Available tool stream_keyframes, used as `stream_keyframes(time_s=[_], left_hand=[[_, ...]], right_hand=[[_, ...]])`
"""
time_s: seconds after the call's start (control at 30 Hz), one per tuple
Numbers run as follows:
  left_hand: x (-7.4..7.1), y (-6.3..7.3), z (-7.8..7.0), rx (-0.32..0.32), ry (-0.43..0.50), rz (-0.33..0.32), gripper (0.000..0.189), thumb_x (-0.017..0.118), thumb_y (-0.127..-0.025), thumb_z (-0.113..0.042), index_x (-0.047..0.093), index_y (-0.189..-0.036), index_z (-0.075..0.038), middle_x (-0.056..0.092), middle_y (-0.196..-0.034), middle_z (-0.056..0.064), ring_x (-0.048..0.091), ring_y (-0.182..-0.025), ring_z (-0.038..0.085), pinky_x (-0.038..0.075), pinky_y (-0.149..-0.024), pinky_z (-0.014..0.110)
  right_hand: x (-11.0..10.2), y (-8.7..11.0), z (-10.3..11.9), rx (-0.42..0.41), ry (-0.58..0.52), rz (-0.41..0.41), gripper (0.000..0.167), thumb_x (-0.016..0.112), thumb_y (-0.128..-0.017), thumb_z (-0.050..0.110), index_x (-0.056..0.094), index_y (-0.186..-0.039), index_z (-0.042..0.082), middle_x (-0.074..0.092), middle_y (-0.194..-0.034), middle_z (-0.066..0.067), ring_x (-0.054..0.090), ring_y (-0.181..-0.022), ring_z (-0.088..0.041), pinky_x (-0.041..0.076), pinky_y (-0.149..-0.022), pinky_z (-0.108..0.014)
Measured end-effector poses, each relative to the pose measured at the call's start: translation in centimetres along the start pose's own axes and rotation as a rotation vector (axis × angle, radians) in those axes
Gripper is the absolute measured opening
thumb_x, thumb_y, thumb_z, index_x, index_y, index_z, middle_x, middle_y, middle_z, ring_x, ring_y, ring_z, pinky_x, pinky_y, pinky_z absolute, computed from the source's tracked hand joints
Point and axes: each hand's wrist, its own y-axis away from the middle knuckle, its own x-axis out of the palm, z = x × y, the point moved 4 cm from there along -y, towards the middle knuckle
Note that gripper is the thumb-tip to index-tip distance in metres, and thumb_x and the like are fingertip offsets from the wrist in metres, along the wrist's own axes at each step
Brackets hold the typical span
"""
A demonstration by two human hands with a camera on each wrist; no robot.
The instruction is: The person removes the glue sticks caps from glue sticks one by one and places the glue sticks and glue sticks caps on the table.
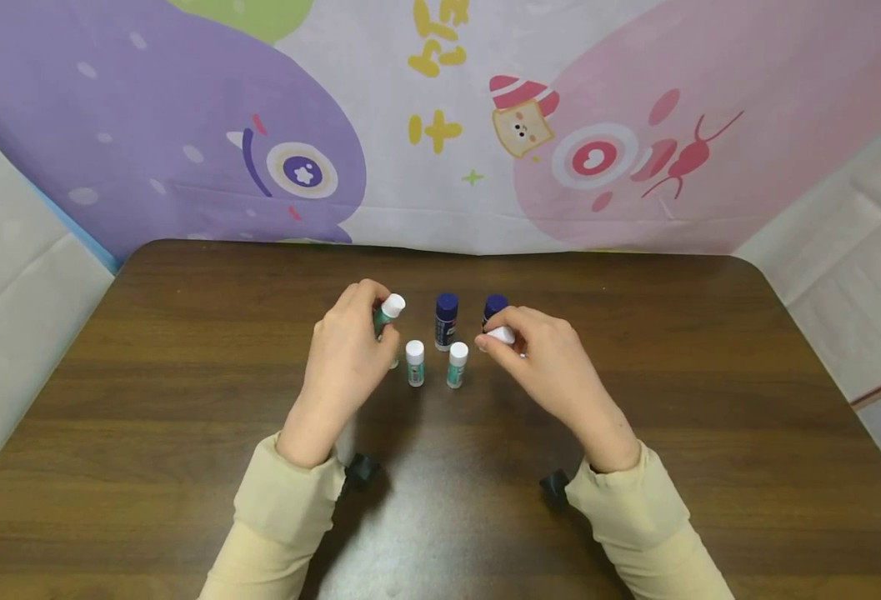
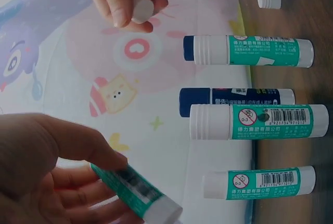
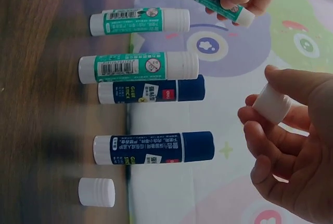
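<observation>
Plainly curled hands point(image 1: 346, 337) point(image 1: 548, 358), left round green tube point(image 2: 134, 192), right round white cap point(image 3: 272, 103), near navy "GLUE STICK" tube point(image 3: 156, 92).

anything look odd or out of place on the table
Yes: a loose white cap stands on the table, right of the standing glue sticks, with no stick attached. The leftmost standing green stick seems uncapped, unlike its green neighbours. Nothing looks spilled.
</observation>
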Motion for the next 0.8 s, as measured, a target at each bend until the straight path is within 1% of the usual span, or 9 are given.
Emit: stream_keyframes(time_s=[0.17, 0.27, 0.33, 0.5, 0.63, 0.8], left_hand=[[-0.2, 0.0, 0.4, -0.095, -0.033, 0.001, 0.023, 0.061, -0.077, 0.004, 0.060, -0.100, 0.002, 0.063, -0.091, 0.016, 0.062, -0.080, 0.036, 0.049, -0.072, 0.054], [-0.1, 0.0, 0.7, -0.130, -0.043, 0.008, 0.022, 0.060, -0.077, 0.003, 0.060, -0.099, 0.003, 0.064, -0.091, 0.016, 0.062, -0.083, 0.038, 0.048, -0.074, 0.055], [-0.1, -0.1, 0.9, -0.147, -0.051, 0.017, 0.022, 0.060, -0.077, 0.002, 0.060, -0.099, 0.003, 0.064, -0.092, 0.016, 0.063, -0.084, 0.039, 0.048, -0.075, 0.055], [0.1, -0.2, 1.3, -0.172, -0.067, 0.042, 0.022, 0.061, -0.078, 0.002, 0.060, -0.100, 0.003, 0.066, -0.092, 0.017, 0.064, -0.086, 0.042, 0.049, -0.075, 0.056], [0.2, -0.3, 1.7, -0.190, -0.077, 0.060, 0.022, 0.061, -0.078, 0.003, 0.060, -0.099, 0.003, 0.067, -0.094, 0.017, 0.065, -0.086, 0.043, 0.049, -0.073, 0.057], [0.4, -0.3, 2.2, -0.216, -0.105, 0.095, 0.022, 0.061, -0.078, 0.002, 0.060, -0.099, 0.002, 0.068, -0.096, 0.017, 0.065, -0.084, 0.044, 0.050, -0.070, 0.057]], right_hand=[[0.0, 0.0, -0.4, 0.019, 0.039, -0.002, 0.018, 0.075, -0.087, 0.019, 0.067, -0.093, 0.004, 0.060, -0.078, -0.004, 0.053, -0.068, -0.018, 0.044, -0.061, -0.031], [0.0, -0.1, -0.7, 0.030, 0.046, -0.004, 0.019, 0.077, -0.084, 0.014, 0.067, -0.095, 0.002, 0.061, -0.080, -0.006, 0.054, -0.068, -0.019, 0.046, -0.061, -0.032], [0.1, -0.1, -1.0, 0.047, 0.044, 0.007, 0.018, 0.076, -0.083, 0.009, 0.067, -0.096, 0.001, 0.061, -0.082, -0.007, 0.054, -0.068, -0.020, 0.047, -0.062, -0.033], [0.3, -0.3, -1.5, 0.093, 0.058, 0.050, 0.016, 0.073, -0.083, 0.001, 0.067, -0.098, -0.001, 0.065, -0.089, -0.012, 0.059, -0.074, -0.024, 0.051, -0.068, -0.039], [0.4, -0.3, -2.0, 0.118, 0.076, 0.080, 0.015, 0.072, -0.083, -0.002, 0.067, -0.097, -0.002, 0.066, -0.093, -0.015, 0.061, -0.079, -0.027, 0.052, -0.074, -0.043], [0.5, -0.3, -2.7, 0.155, 0.087, 0.125, 0.011, 0.067, -0.087, -0.002, 0.068, -0.097, -0.002, 0.066, -0.095, -0.015, 0.061, -0.082, -0.028, 0.052, -0.076, -0.044]])
